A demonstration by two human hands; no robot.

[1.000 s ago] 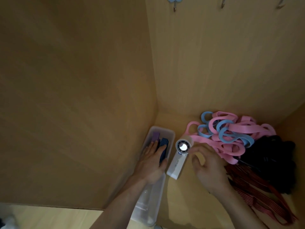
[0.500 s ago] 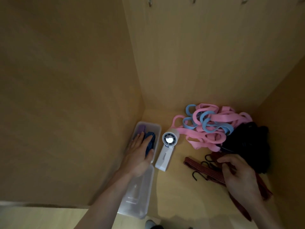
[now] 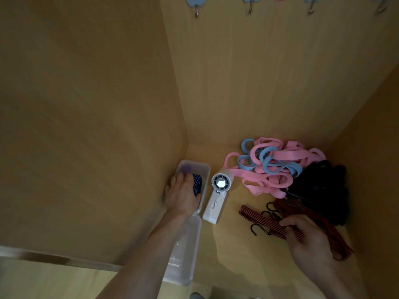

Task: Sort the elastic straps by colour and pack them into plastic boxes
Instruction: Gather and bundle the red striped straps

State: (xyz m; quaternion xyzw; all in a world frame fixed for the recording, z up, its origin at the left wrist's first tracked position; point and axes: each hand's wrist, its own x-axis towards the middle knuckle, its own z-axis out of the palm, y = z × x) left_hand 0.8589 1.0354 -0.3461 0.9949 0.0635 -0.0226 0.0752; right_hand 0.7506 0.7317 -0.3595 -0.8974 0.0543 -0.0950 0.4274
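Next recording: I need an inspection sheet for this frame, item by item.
Surface: light wooden cupboard floor.
Job's things: far clear plastic box holds a dark blue striped strap; nearer clear plastic box, contents unclear; pink and light blue strap tangle; black strap heap; red striped hooked straps.
Clutter: white handheld fan lying between the boxes and the piles.
Grips: left hand presses flat on the dark blue strap; right hand grips the red straps.
Cables: nothing seen.
Surroundings: wooden walls; blue cloud-shaped wall hooks.
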